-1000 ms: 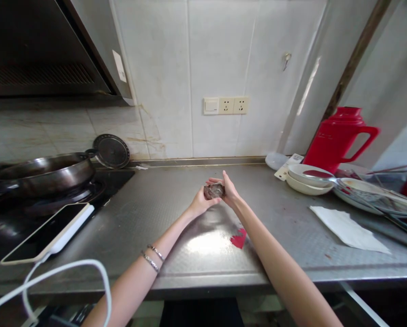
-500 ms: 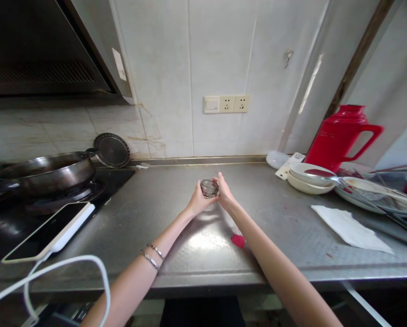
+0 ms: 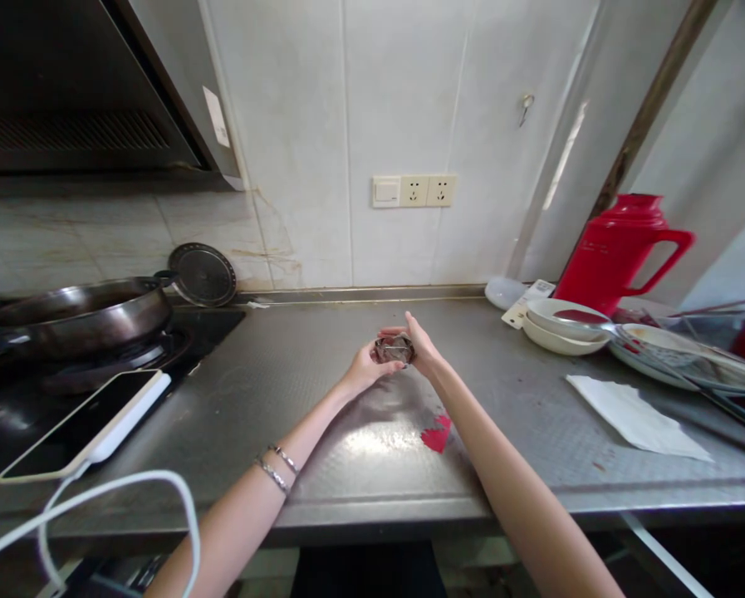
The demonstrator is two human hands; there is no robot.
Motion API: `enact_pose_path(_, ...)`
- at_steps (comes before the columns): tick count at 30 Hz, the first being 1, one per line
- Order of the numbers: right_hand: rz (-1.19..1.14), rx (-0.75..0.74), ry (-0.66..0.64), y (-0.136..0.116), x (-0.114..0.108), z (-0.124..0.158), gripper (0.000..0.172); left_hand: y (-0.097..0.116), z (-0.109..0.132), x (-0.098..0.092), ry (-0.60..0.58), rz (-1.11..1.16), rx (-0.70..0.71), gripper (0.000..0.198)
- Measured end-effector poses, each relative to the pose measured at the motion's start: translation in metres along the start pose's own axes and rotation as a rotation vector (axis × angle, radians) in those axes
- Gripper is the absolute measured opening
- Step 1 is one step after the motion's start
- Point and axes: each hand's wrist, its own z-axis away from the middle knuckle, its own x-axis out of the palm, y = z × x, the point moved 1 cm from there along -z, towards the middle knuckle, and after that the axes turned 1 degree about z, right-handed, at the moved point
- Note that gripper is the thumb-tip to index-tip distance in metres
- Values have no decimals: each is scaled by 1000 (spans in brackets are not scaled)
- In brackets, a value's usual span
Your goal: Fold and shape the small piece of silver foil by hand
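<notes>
Over the middle of the steel counter [image 3: 297,390], a small see-through container [image 3: 394,349], perhaps a glass cup, shows a dark, patterned rim. My left hand [image 3: 367,369] curls round its left and near side, the thumb along the front. From the right, my right hand [image 3: 419,342] cups the same container, fingers partly stretched behind it. What lies inside the container is too small to make out. Beside my right forearm, a jagged red scrap [image 3: 435,434] rests on the counter.
To the left are a metal pan [image 3: 91,316] on the stove and a phone [image 3: 82,428] with a white cable [image 3: 129,477]. At the right stand a red thermos [image 3: 615,253], stacked bowls [image 3: 562,332], plates [image 3: 664,365] and a white napkin [image 3: 637,415].
The container and both hands have shifted slightly right and nearer. My left thumb now lies across the container's front. More of the red scrap shows beside my right forearm.
</notes>
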Motion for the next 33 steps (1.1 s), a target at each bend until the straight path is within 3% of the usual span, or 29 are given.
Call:
enact_pose_path(10, -52, -2, 149, 17, 6, -7, 52, -11, 0, -8, 50, -185, 126, 76)
enact_pose_path(19, -96, -40, 242, 31, 5, -17, 41, -14, -1, -10, 137, -237, 88, 86)
enact_pose_path(24, -96, -42, 210, 17, -8, -14, 50, -2, -2, -1, 28, -60, 75, 54)
enact_pose_path(29, -87, -21, 110, 4, -9, -3, 51, 4, -1, -3, 109, 59, 15, 77)
enact_pose_path(33, -80, 29, 7, -2, -5, 5, 53, 5, -1, -3, 24, 71, 22, 74)
